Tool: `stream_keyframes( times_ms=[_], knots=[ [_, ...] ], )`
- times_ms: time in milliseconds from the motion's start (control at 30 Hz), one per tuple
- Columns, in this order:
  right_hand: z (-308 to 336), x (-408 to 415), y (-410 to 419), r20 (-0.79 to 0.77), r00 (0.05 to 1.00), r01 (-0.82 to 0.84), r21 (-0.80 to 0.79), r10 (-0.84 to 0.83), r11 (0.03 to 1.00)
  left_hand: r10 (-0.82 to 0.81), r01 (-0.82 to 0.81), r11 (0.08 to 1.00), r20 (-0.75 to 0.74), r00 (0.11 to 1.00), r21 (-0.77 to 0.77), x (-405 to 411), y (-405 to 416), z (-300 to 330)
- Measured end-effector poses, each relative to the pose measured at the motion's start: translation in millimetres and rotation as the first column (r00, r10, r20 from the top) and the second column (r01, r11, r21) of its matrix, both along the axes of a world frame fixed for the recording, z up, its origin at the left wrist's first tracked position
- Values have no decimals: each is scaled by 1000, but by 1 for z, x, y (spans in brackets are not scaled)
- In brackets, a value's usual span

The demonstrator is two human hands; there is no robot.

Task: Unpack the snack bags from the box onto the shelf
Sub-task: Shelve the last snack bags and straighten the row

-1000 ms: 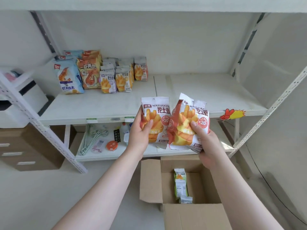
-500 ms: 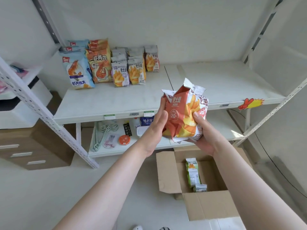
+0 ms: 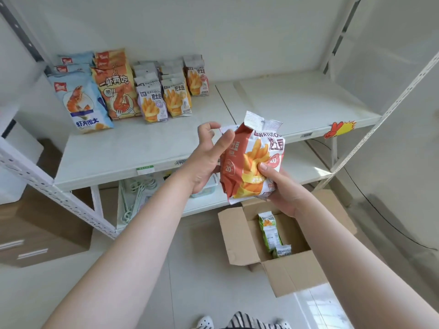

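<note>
The orange-red snack bags (image 3: 253, 160) held up front are glossy printed plastic film, crinkled, with a crimped silvery top seal. The blue prawn-cracker bags (image 3: 82, 103) at the shelf's left rear corner have the same slick sheen. The white shelf board (image 3: 133, 148) looks smooth and matt, on painted perforated metal uprights (image 3: 35, 176). The open brown box (image 3: 240, 241) is dull, rough corrugated cardboard.

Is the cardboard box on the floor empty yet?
No, the cardboard box on the floor is open and green snack bags lie inside it.
</note>
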State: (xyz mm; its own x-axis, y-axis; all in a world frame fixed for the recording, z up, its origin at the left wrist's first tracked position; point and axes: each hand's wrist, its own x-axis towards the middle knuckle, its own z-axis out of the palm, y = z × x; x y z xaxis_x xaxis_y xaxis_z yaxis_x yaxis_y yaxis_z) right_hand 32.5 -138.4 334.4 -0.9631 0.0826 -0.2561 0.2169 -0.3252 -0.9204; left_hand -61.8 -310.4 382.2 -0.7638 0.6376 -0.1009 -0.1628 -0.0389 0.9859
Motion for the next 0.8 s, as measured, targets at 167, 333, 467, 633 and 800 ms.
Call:
stream_keyframes(
  times_ms=[167, 333, 467, 633, 800],
  knots=[
    [-3, -10, -9, -38, 999, 14, 123, -9, 992, -9, 14, 998, 93, 996, -57, -8, 7, 17],
    [0, -14, -20, -105, 994, 34, 180, -15, 983, 157, -144, 987, 294, 943, -68, -17, 8, 18],
    [-1, -20, -30, -128, 991, -4, 181, 27, 984, 209, -229, 973, 458, 864, -13, -23, 8, 16],
    [-8, -29, -36, -101, 995, 1, 158, 15, 987, 246, -267, 964, 454, 857, -18, -31, 7, 13],
    [-15, -43, -20, -96, 991, 103, 71, -96, 992, 60, -84, 993, 256, 965, 84, -44, 7, 19]
  ],
)
